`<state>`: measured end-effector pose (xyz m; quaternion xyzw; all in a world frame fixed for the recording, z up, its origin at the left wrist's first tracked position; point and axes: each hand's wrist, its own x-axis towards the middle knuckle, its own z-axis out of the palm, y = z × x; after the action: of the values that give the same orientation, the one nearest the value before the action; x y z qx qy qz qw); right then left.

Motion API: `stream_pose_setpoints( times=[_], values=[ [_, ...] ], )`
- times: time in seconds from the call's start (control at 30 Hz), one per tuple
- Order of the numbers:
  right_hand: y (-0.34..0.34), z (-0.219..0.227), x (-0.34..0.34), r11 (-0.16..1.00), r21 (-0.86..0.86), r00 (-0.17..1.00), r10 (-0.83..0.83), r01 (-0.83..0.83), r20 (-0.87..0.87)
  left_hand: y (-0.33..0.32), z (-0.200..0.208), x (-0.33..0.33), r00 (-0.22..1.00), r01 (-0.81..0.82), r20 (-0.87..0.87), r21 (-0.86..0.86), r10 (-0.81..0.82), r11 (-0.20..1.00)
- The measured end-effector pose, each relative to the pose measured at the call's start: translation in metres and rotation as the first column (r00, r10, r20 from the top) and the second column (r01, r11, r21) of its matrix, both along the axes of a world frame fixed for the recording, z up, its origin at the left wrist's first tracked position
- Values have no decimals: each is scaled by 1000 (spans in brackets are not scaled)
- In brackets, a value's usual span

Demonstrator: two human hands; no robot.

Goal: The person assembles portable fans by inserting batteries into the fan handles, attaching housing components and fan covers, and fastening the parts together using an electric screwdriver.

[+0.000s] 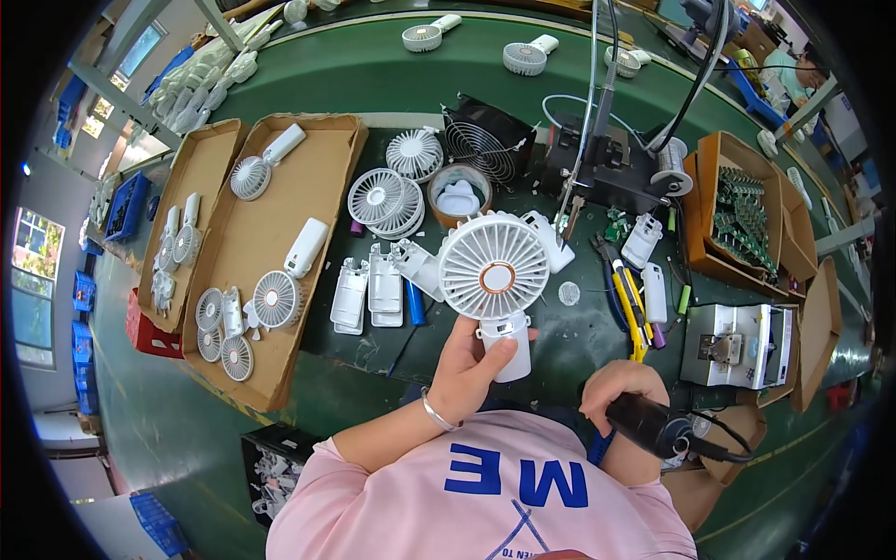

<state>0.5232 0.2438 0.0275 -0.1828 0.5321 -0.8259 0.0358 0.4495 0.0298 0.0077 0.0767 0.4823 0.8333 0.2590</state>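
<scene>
My left hand [471,371] is closed round the handle of a white handheld fan [495,266]. The fan's round grille with a copper-coloured ring faces up. My right hand [623,387] is curled round a black corded electric screwdriver [646,427], close to my body. The screwdriver's tip is hidden. On the bench left of the fan are white open handle shells [385,287] and a blue cylindrical battery [414,304]. To its right lie yellow-handled pliers [632,313] and a white handle shell [654,293].
Cardboard trays [322,154] with fans and fan parts are at the left. Behind are a round tub [481,175], a black soldering station [611,163] and a solder spool [670,168]. A box of circuit boards [714,154] and a metal device [737,345] stand right. Fans lie on a green conveyor [345,56].
</scene>
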Motion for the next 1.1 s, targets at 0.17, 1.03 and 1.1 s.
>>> stream_pose_setpoints(
  times=[0.17, 1.03, 1.1],
  values=[
    [14, -7, -9, 955, 19, 947, 296, -296, -127, 2, 3, -3, 1000, 26, -14, 35, -25, 999],
    [-9, 0, -16, 980, 88, 976, 186, -177, -111, -21, -20, -12, 897, 114, 305, 543, -321, 832],
    [-16, 9, -5, 981, 193, 999, -4, -5, 48, -17, -16, -11, 851, 84, 355, 636, -387, 767]
  ],
)
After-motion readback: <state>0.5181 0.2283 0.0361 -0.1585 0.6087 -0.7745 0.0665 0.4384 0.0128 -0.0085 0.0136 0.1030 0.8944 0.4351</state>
